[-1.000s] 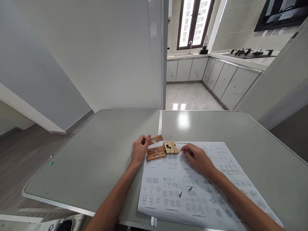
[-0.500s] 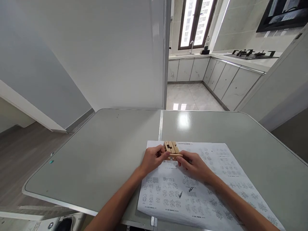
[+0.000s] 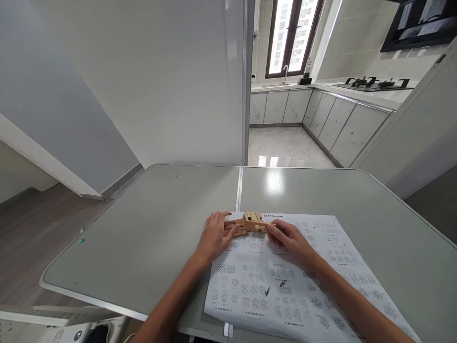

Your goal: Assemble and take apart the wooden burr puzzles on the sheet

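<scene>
Your table (image 3: 171,214) fills the lower view, and past it the white cabinets (image 3: 276,105) have their doors shut, hiding what they hold. A machine (image 3: 67,333) with a dark round opening pokes in at lower left, cut off by the edge, its inside too dark to read. On the table lies your printed sheet (image 3: 267,295). Your left hand (image 3: 216,236) covers the left ends of the brown strips (image 3: 241,233); whether it grips them or only rests there, you can't tell. Your right hand (image 3: 287,238) has thumb and fingers pinched on the right end of another strip, the held piece (image 3: 256,226), over the sheet's far part. That piece crosses in front of the pale blocks (image 3: 253,216), set side by side; whether they touch is unclear.
</scene>
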A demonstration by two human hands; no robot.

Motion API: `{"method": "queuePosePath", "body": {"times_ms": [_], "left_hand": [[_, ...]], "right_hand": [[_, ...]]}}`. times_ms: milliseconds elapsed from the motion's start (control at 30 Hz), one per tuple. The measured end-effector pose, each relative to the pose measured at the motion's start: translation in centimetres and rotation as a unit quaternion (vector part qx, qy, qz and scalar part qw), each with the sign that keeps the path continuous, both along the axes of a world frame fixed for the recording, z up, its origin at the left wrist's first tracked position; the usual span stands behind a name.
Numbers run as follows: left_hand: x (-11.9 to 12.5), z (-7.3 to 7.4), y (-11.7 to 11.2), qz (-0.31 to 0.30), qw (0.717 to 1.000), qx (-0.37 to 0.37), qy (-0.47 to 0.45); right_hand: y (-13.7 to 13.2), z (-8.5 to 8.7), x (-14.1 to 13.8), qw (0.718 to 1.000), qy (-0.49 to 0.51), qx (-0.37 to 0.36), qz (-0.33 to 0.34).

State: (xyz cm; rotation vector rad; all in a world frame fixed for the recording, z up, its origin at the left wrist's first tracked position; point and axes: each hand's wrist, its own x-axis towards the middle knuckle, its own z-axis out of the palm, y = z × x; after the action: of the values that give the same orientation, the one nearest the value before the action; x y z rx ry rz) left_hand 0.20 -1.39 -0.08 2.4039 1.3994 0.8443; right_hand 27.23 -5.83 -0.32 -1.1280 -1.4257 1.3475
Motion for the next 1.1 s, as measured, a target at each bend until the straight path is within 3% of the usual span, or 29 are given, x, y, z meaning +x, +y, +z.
{"method": "queuePosePath", "body": {"times_ms": [167,333,567,833,1100], "left_hand": [[-1.5,-0.2,-2.3,0.002,0.999,-0.017,0.035],[-1.9,-0.5,-3.1,0.01,0.999,-0.034,0.022],[-2.7,0.2,-5.3,0.021,0.997,-0.076,-0.02],[-2.8,1.3,-9.1,0.001,0.995,-0.091,-0.039],[-2.5,0.9,-11.6,-0.011,0.998,-0.065,-0.026]], "right_hand": [[0.0,-0.1,0.1,1.0,0.022,-0.013,0.001],[0.0,-0.4,0.0,1.0,0.023,-0.003,0.004],[-0.6,1.1,-0.2,1.0,0.005,-0.024,0.001],[-5.9,2.6,-1.6,0.997,-0.009,-0.074,-0.026],[-11.0,1.1,-5.2,0.987,0.07,-0.1,-0.101]]}}
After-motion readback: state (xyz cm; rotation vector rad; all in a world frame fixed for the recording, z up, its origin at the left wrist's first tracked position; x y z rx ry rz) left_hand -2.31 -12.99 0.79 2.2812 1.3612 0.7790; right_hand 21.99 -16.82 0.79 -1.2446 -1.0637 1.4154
